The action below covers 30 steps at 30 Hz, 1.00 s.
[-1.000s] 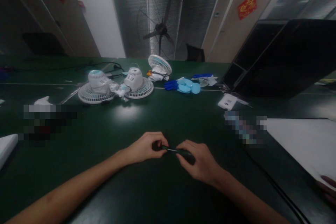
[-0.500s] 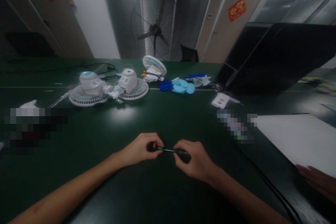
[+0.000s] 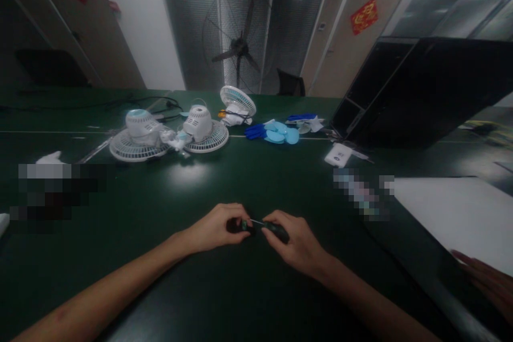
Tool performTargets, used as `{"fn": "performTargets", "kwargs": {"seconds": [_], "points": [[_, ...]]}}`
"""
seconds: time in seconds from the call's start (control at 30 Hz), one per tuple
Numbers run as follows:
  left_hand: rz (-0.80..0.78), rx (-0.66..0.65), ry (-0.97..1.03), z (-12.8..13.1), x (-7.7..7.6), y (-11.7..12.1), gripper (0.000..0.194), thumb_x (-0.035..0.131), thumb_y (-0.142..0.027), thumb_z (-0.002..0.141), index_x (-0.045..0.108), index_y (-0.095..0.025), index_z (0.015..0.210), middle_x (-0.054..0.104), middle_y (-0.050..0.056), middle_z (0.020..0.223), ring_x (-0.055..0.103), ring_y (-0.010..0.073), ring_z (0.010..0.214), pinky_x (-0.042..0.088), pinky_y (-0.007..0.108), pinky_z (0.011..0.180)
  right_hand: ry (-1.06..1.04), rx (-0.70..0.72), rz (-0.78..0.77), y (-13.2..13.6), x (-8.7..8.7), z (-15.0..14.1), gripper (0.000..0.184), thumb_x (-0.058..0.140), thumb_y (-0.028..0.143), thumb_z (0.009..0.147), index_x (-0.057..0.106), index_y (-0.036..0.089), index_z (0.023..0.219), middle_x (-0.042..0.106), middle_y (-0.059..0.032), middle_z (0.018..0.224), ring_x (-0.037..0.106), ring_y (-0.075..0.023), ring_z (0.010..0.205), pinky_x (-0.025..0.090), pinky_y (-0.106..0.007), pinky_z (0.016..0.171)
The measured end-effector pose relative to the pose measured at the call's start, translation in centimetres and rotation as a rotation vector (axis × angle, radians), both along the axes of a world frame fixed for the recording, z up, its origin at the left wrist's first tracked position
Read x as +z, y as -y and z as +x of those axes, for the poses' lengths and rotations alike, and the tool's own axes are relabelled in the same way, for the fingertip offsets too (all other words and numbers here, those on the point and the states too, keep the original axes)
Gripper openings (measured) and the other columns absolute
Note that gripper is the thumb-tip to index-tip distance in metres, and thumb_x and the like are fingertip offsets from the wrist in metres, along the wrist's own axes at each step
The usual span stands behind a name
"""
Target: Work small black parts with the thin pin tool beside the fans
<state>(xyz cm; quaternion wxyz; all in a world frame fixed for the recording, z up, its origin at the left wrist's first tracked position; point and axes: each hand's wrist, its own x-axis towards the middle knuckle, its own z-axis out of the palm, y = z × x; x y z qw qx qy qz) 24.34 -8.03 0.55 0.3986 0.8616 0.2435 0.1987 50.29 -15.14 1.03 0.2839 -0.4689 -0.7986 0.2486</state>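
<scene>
Dark green tabletop [image 3: 192, 294] in a dim room, two bare hands at work near the middle.
From the head view, the left hand [image 3: 222, 225] pinches a small dark piece [image 3: 246, 226], partly hidden by its fingers; the right hand [image 3: 294, 236] is clamped around a dark-handled tool with a thin metal shaft [image 3: 277, 231], whose tip reaches the left fingertips. Far left lie two white round-caged fans [image 3: 139, 136], a third tilted behind them; far centre, light-blue rounded blades [image 3: 282, 132]. Right, a big black panel [image 3: 425, 96] stands beyond a white flat sheet [image 3: 444, 208], another person's hand [image 3: 483, 272] at its near edge.
</scene>
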Motion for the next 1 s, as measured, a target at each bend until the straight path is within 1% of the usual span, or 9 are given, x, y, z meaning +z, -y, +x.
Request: {"fn": "performTargets", "kwargs": {"seconds": [0.27, 0.37, 0.47, 0.57, 0.63, 0.73, 0.8, 0.87, 1.0], "points": [[0.048, 0.052, 0.019, 0.1, 0.5, 0.2, 0.016, 0.073, -0.021, 0.089, 0.072, -0.02, 0.105, 0.065, 0.006, 0.107, 0.061, 0.0208, 0.099, 0.05, 0.032, 0.087, 0.016, -0.017, 0.011, 0.0, 0.6, 0.5, 0.005, 0.062, 0.023, 0.095, 0.067, 0.021, 0.093, 0.068, 0.0002, 0.083, 0.063, -0.015, 0.069, 0.047, -0.027, 0.065], [0.029, 0.046, 0.005, 0.0, 0.5, 0.2, 0.016, 0.072, -0.023, 0.09, 0.071, -0.02, 0.106, 0.065, 0.006, 0.106, 0.06, 0.0207, 0.097, 0.05, 0.033, 0.085, 0.079, 0.027, 0.027, 0.0, 0.6, 0.3, 0.006, 0.063, 0.023, 0.094, 0.068, 0.021, 0.096, 0.069, 0.0001, 0.086, 0.064, -0.0151, 0.071, 0.047, -0.027, 0.066], [0.058, 0.033, 0.004, 0.1, 0.5, 0.2, 0.016, 0.073, -0.023, 0.09, 0.07, -0.021, 0.106, 0.063, 0.006, 0.109, 0.059, 0.0222, 0.104, 0.049, 0.035, 0.091, 0.124, 0.034, 0.031, -0.1, 0.4, 0.0, 0.009, 0.062, 0.025, 0.098, 0.069, 0.022, 0.103, 0.07, -0.001, 0.092, 0.065, -0.0156, 0.075, 0.049, -0.027, 0.068], [0.093, 0.02, -0.008, 0.2, 0.7, 0.4, 0.019, 0.072, -0.02, 0.09, 0.07, -0.022, 0.109, 0.063, 0.007, 0.112, 0.058, 0.0236, 0.11, 0.048, 0.037, 0.096, 0.117, 0.022, 0.036, -0.2, 0.3, 0.1, 0.012, 0.061, 0.027, 0.1, 0.069, 0.022, 0.107, 0.072, -0.0025, 0.096, 0.067, -0.0166, 0.078, 0.051, -0.028, 0.07], [0.07, -0.007, -0.019, -0.2, 0.9, 0.7, 0.021, 0.069, -0.019, 0.094, 0.069, -0.022, 0.115, 0.063, 0.007, 0.115, 0.059, 0.0229, 0.111, 0.048, 0.037, 0.097, 0.081, -0.001, 0.043, -0.2, 0.2, 0.3, 0.013, 0.06, 0.029, 0.101, 0.069, 0.022, 0.107, 0.073, -0.0037, 0.097, 0.069, -0.0178, 0.08, 0.054, -0.029, 0.073], [0.017, -0.028, -0.038, -2.3, 1.0, 0.4, 0.023, 0.059, -0.022, 0.103, 0.068, -0.024, 0.124, 0.063, 0.008, 0.12, 0.06, 0.0216, 0.114, 0.049, 0.036, 0.1, 0.002, -0.041, 0.038, -0.3, 0.2, 0.6, 0.013, 0.06, 0.03, 0.102, 0.069, 0.022, 0.107, 0.073, -0.0043, 0.097, 0.07, -0.0189, 0.083, 0.056, -0.031, 0.076], [0.019, 0.017, -0.06, -4.7, 0.9, -0.6, 0.024, 0.054, -0.025, 0.106, 0.068, -0.024, 0.125, 0.063, 0.009, 0.124, 0.06, 0.0219, 0.116, 0.049, 0.036, 0.102, -0.044, -0.053, 0.014, -0.3, 0.2, 0.7, 0.013, 0.06, 0.03, 0.102, 0.069, 0.022, 0.107, 0.072, -0.004, 0.098, 0.07, -0.0189, 0.084, 0.056, -0.031, 0.075], [0.05, 0.119, -0.088, -7.7, 0.7, -2.4, 0.025, 0.052, -0.027, 0.106, 0.069, -0.024, 0.124, 0.063, 0.009, 0.125, 0.061, 0.023, 0.116, 0.049, 0.038, 0.103, -0.067, -0.055, -0.001, -0.3, 0.2, 0.7, 0.014, 0.06, 0.03, 0.102, 0.07, 0.022, 0.107, 0.072, -0.0037, 0.098, 0.07, -0.019, 0.084, 0.057, -0.031, 0.074], [0.15, 0.418, -0.139, -13.7, 0.0, -7.0, 0.028, 0.055, -0.038, 0.102, 0.071, -0.024, 0.121, 0.065, 0.009, 0.123, 0.063, 0.0263, 0.112, 0.05, 0.039, 0.099, -0.058, -0.066, 0.006, -0.3, 0.0, 0.7, 0.013, 0.061, 0.029, 0.102, 0.07, 0.022, 0.108, 0.072, -0.0034, 0.098, 0.071, -0.0195, 0.086, 0.057, -0.032, 0.076]]}}
